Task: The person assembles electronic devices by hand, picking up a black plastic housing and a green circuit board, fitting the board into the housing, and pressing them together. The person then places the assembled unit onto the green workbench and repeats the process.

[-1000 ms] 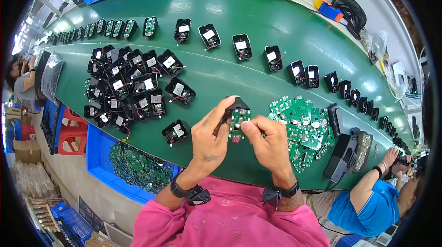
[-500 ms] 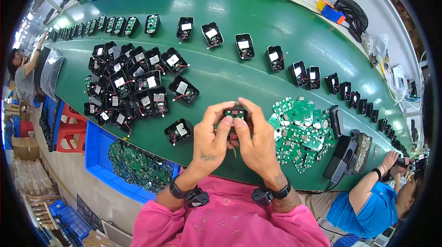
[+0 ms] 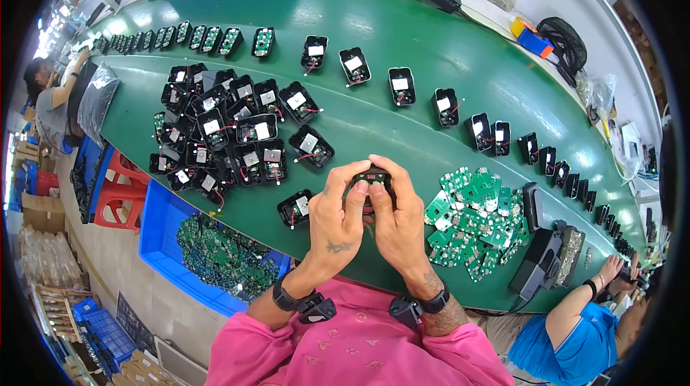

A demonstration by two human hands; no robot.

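Both hands grip a small black plastic housing with a green circuit board [image 3: 372, 177] in it, above the near edge of the green bench. My left hand [image 3: 335, 217] wraps its left side and my right hand [image 3: 394, 221] its right side. Both thumbs press side by side on the board, and the index fingers curl round the far end. Much of the housing is hidden behind the fingers. Just left of my left hand lies an open black housing [image 3: 295, 209] with wires. To the right of my right hand spreads a heap of loose green circuit boards [image 3: 478, 217].
A pile of open black housings [image 3: 215, 127] covers the bench at left. More housings [image 3: 402, 86] stand in a long curved row beyond. A blue bin of boards [image 3: 159, 242] sits below the edge. A black device [image 3: 535, 267] lies at right; co-workers sit at both ends.
The view has shifted, so the bench things appear farther right and lower. My hands still hold the housing, and my fingers and thumbs now cover more of its board.
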